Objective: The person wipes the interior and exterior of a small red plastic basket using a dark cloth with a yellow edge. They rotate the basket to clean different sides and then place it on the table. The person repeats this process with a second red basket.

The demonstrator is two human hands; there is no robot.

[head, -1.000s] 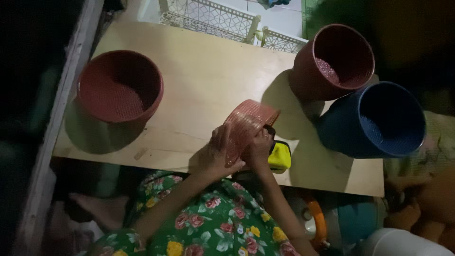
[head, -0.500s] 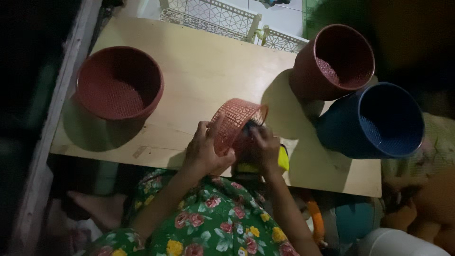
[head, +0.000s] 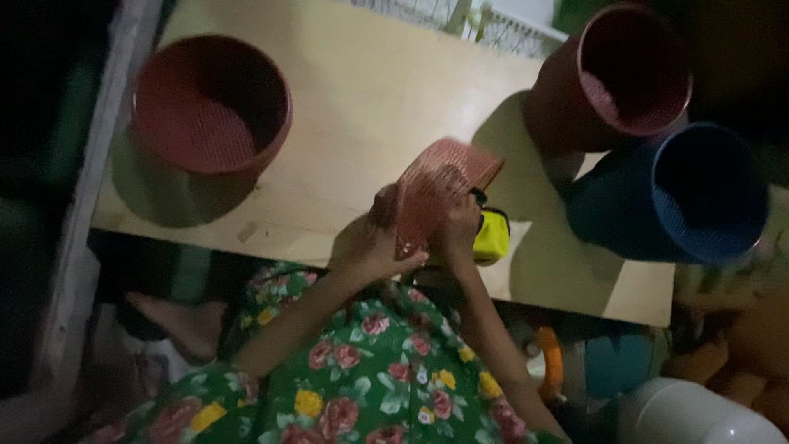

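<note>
— Dim room, pale wooden table (head: 353,107), seen from above. What's nearest?

— Both hands, at the table's near edge. The left hand (head: 368,247) and the right hand (head: 457,234) are curled around 1 small red mesh basket (head: 436,187), gripping its lower part from either side.

— How does the basket lie?

— Tilted, rim pointing up and away to the right, just above the table. It rises from between the hands; neither is clearly nearer. 1 yellow object (head: 491,237) sits just beside the right hand.

— And farther off?

— 3 large baskets in all: 1 red basket (head: 212,103) far left, 1 red basket (head: 629,70) far right, and 1 blue basket (head: 699,193) touching it, nearer the edge.
</note>
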